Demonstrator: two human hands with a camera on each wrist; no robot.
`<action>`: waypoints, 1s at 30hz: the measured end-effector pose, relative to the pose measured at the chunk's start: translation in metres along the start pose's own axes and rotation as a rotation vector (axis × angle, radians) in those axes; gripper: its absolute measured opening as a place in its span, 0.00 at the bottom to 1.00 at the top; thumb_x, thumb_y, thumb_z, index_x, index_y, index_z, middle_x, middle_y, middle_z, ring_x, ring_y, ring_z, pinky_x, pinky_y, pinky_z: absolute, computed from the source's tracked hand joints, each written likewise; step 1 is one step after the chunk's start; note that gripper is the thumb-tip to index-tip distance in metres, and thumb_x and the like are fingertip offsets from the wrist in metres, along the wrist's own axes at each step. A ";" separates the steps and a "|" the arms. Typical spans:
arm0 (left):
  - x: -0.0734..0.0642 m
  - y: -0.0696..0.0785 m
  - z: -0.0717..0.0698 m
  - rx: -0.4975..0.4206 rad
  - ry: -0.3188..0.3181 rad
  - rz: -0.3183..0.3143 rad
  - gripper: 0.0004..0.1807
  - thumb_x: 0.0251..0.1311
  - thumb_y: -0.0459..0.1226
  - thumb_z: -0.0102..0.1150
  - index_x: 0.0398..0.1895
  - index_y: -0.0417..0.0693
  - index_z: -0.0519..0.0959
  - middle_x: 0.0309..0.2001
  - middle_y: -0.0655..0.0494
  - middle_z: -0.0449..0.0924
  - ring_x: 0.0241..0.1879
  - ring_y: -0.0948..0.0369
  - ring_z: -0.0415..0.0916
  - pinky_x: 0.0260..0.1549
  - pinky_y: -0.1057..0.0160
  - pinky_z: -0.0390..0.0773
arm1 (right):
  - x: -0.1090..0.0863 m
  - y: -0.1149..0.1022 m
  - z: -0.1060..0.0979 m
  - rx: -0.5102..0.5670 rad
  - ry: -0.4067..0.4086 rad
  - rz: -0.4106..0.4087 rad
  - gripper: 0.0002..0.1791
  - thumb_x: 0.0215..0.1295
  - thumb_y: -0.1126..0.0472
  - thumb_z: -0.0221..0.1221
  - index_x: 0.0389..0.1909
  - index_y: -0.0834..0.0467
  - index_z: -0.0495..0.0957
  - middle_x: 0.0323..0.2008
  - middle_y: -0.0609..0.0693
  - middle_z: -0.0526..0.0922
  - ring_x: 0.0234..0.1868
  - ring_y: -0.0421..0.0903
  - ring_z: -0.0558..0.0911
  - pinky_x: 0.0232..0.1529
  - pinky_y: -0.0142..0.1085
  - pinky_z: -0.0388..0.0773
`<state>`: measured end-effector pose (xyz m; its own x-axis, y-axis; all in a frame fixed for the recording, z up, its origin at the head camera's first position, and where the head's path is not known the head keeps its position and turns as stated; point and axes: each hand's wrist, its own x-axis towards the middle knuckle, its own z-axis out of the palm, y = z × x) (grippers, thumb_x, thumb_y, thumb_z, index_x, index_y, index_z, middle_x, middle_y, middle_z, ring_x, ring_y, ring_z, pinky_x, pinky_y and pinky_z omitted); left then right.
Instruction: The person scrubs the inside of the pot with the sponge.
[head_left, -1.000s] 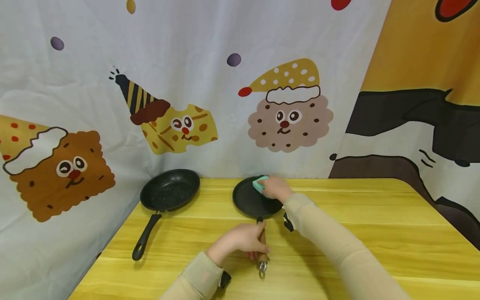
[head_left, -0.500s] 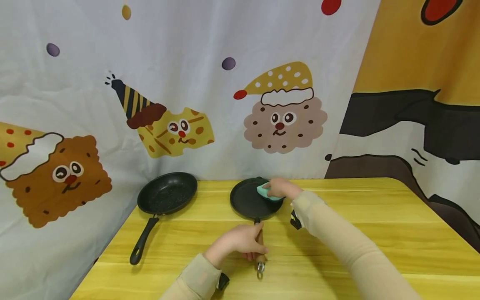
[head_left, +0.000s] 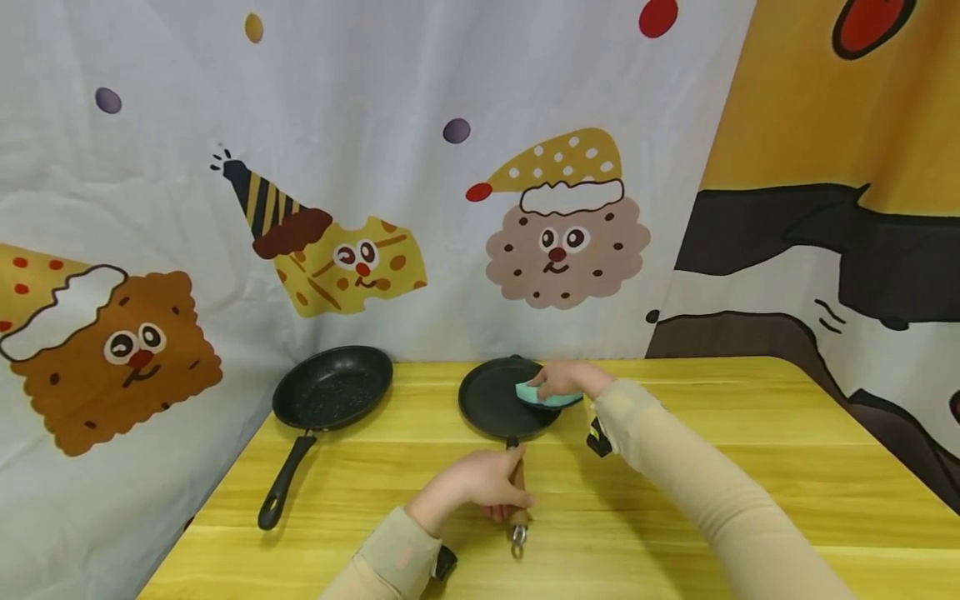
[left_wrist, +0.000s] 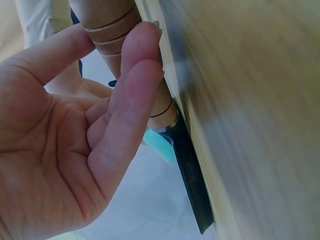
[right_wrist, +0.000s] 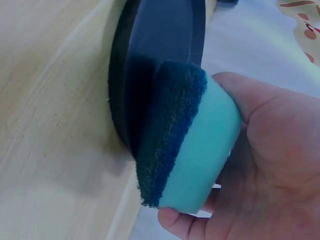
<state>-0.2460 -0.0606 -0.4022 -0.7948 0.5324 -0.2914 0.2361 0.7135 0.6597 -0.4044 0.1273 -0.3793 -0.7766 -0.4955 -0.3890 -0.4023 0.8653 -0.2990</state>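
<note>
A flat, round black pan (head_left: 491, 400) lies on the wooden table, its handle toward the front edge. My left hand (head_left: 483, 482) grips the brown wooden handle (left_wrist: 112, 37) between thumb and fingers. My right hand (head_left: 566, 379) pinches a sponge (head_left: 547, 396) over the right part of the pan. In the right wrist view the sponge (right_wrist: 200, 145) has a mint-green foam side and a dark, rough scouring side turned to the pan (right_wrist: 165, 30). It overhangs the pan's rim. Whether the whole scouring side touches the pan cannot be told.
A deeper black frying pan (head_left: 333, 392) stands at the table's back left, its black handle (head_left: 285, 483) pointing forward. Behind the table (head_left: 712, 467) hangs a white curtain (head_left: 420, 67) printed with cartoon biscuits and cheese.
The right hand has slid the sponge from the pan's upper right down and rightward to the right rim. The left hand keeps its grip on the handle. The head view has shifted slightly.
</note>
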 end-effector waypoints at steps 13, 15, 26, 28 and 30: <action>-0.001 0.000 0.000 0.010 -0.019 0.002 0.45 0.60 0.42 0.66 0.74 0.36 0.54 0.18 0.52 0.81 0.18 0.55 0.80 0.20 0.58 0.81 | -0.013 0.003 -0.006 0.131 -0.118 0.044 0.25 0.69 0.48 0.55 0.66 0.45 0.72 0.70 0.55 0.63 0.66 0.59 0.66 0.50 0.56 0.75; -0.001 0.000 -0.001 0.005 -0.027 0.000 0.45 0.61 0.42 0.66 0.74 0.37 0.53 0.18 0.52 0.81 0.19 0.55 0.81 0.21 0.58 0.81 | -0.014 0.004 -0.006 0.154 -0.135 0.034 0.25 0.69 0.47 0.56 0.66 0.44 0.73 0.69 0.54 0.65 0.66 0.57 0.67 0.50 0.55 0.75; -0.001 -0.001 -0.001 0.027 -0.032 0.017 0.45 0.61 0.42 0.65 0.74 0.35 0.53 0.18 0.54 0.81 0.18 0.57 0.80 0.21 0.59 0.81 | -0.015 0.003 0.000 0.317 -0.198 -0.050 0.27 0.66 0.43 0.58 0.65 0.44 0.73 0.67 0.49 0.67 0.65 0.54 0.67 0.54 0.57 0.72; -0.001 -0.001 -0.001 0.036 -0.032 0.021 0.45 0.62 0.42 0.65 0.74 0.35 0.53 0.18 0.55 0.81 0.18 0.58 0.80 0.20 0.59 0.81 | -0.015 0.002 0.002 0.359 -0.205 -0.062 0.28 0.67 0.43 0.58 0.66 0.47 0.72 0.67 0.50 0.68 0.65 0.53 0.67 0.55 0.57 0.72; 0.000 -0.001 -0.001 0.039 -0.031 0.022 0.45 0.62 0.42 0.65 0.74 0.35 0.53 0.18 0.55 0.81 0.18 0.58 0.80 0.20 0.60 0.80 | -0.014 0.001 0.005 0.411 -0.213 -0.075 0.29 0.67 0.45 0.58 0.67 0.50 0.71 0.66 0.51 0.68 0.64 0.53 0.68 0.56 0.56 0.72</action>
<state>-0.2467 -0.0625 -0.4020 -0.7717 0.5617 -0.2983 0.2755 0.7180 0.6392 -0.3914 0.1347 -0.3779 -0.6187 -0.5969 -0.5109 -0.1947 0.7465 -0.6363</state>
